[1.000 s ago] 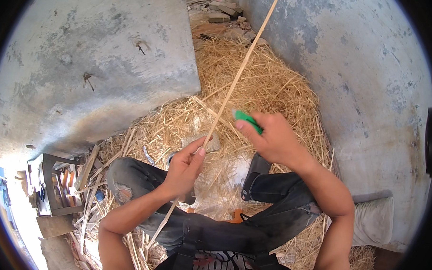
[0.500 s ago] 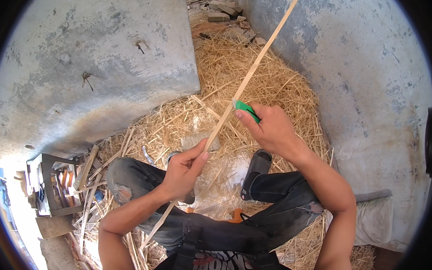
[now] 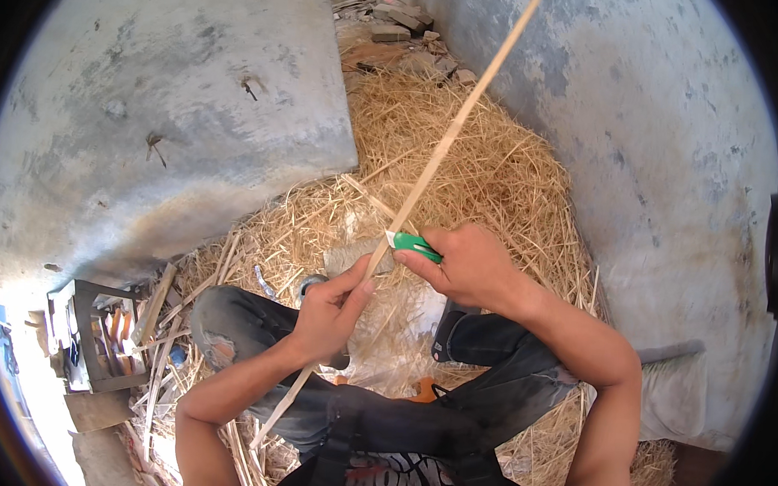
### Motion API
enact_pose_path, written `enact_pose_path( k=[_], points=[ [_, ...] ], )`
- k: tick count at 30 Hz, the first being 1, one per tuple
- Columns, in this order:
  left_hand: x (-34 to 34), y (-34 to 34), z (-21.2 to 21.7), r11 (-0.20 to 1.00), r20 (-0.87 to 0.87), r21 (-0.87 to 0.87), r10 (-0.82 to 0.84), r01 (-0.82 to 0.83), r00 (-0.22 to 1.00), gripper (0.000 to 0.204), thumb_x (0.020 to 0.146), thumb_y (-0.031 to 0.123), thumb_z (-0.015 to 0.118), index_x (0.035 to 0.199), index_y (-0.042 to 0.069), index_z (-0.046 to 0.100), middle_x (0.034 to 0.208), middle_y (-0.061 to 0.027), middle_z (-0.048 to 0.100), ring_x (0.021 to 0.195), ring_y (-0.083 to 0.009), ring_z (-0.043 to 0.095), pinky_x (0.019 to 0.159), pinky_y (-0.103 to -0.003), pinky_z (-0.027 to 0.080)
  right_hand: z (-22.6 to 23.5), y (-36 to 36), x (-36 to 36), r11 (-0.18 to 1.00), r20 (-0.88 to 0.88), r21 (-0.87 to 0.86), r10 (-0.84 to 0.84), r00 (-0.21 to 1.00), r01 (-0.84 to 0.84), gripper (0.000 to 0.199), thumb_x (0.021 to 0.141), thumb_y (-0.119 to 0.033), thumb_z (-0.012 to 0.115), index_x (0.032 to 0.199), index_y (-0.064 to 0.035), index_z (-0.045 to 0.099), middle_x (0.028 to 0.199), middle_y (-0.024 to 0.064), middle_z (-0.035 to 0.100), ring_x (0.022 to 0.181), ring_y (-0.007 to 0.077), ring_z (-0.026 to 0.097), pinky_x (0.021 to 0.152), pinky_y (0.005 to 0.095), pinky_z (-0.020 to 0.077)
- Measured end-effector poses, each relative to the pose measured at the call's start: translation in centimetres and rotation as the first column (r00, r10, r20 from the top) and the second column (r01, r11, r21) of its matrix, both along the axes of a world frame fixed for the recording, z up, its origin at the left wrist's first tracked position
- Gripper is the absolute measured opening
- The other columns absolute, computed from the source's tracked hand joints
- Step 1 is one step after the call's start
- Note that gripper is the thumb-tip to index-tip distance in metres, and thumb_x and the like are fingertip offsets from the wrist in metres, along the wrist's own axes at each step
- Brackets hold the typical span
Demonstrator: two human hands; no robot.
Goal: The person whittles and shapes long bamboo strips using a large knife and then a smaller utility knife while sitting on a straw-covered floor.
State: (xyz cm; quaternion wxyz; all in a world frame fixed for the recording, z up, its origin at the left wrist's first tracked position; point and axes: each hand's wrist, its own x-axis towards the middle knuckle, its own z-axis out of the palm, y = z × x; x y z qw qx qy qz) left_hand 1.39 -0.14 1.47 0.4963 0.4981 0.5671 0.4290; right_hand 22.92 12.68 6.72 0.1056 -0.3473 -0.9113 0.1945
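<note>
Left hand [image 3: 331,314] is pinching the long bamboo strip [image 3: 448,142] over the lap while the right hand [image 3: 465,267] is gripping a green knife [image 3: 413,244] against it. Shavings are lying in the straw [image 3: 494,170], but I'd guess plenty of strip is waiting above the blade.

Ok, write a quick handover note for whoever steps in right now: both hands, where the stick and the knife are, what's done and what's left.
Left hand: gripping the long thin stick low down, over the lap.
Right hand: holding a green knife, its tip against the stick just above the left hand.
Stick: slants up to the far right, past the concrete wall; its lower end runs down beside the left knee.
Done: pale shavings and straw cover the ground ahead.
Left: how much of the stick is already shaved cannot be told; the knife sits near the lower end.
</note>
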Motion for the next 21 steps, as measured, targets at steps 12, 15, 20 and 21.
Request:
enact_pose_path(
  k=[12,15,20,21],
  points=[
    [-0.3,-0.4,-0.5,0.999,0.061,0.003,-0.052,0.052,0.997,0.046,0.108,0.02,0.052,0.149,0.001,0.048,0.072,0.0068,0.045,0.06,-0.0018,0.039,0.053,-0.021,0.034,1.2,1.6,0.6,0.993,-0.01,-0.099,-0.072,0.997,0.07,0.059,0.1,-0.052,0.055,0.083,0.0019,0.069,0.062,0.0229,0.062,0.062,0.0418,0.065,0.062,0.0493,0.0524],
    [-0.4,0.2,0.7,0.989,0.206,-0.12,-0.063,0.089,0.977,0.045,0.109,0.024,0.048,0.148,0.001,0.048,0.063,0.0077,0.038,0.053,-0.0022,0.033,0.05,-0.022,0.03,1.0,4.0,1.2,0.95,-0.027,-0.199,-0.252,0.967,0.242,0.059,0.098,-0.054,0.056,0.083,0.0021,0.07,0.064,0.0244,0.062,0.064,0.0437,0.065,0.065,0.0516,0.0525],
    [-0.6,0.7,1.1,0.974,0.377,-0.15,-0.102,0.17,0.921,0.045,0.111,0.027,0.044,0.147,0.0,0.048,0.055,0.0071,0.028,0.046,-0.0041,0.024,0.047,-0.024,0.024,0.7,1.2,-0.2,0.993,-0.005,-0.092,-0.07,0.998,0.069,0.06,0.1,-0.053,0.054,0.084,0.0024,0.07,0.061,0.0232,0.061,0.06,0.0431,0.064,0.062,0.0502,0.0517],
    [-0.6,0.7,1.3,0.971,0.399,-0.164,-0.094,0.171,0.912,0.045,0.111,0.027,0.044,0.147,-0.001,0.048,0.055,0.0068,0.028,0.045,-0.0045,0.022,0.047,-0.024,0.024,0.5,1.4,-0.3,0.989,-0.008,-0.138,-0.054,0.999,0.053,0.06,0.1,-0.054,0.053,0.086,0.0011,0.071,0.062,0.024,0.061,0.063,0.0431,0.065,0.062,0.0498,0.0518]
  ],
)
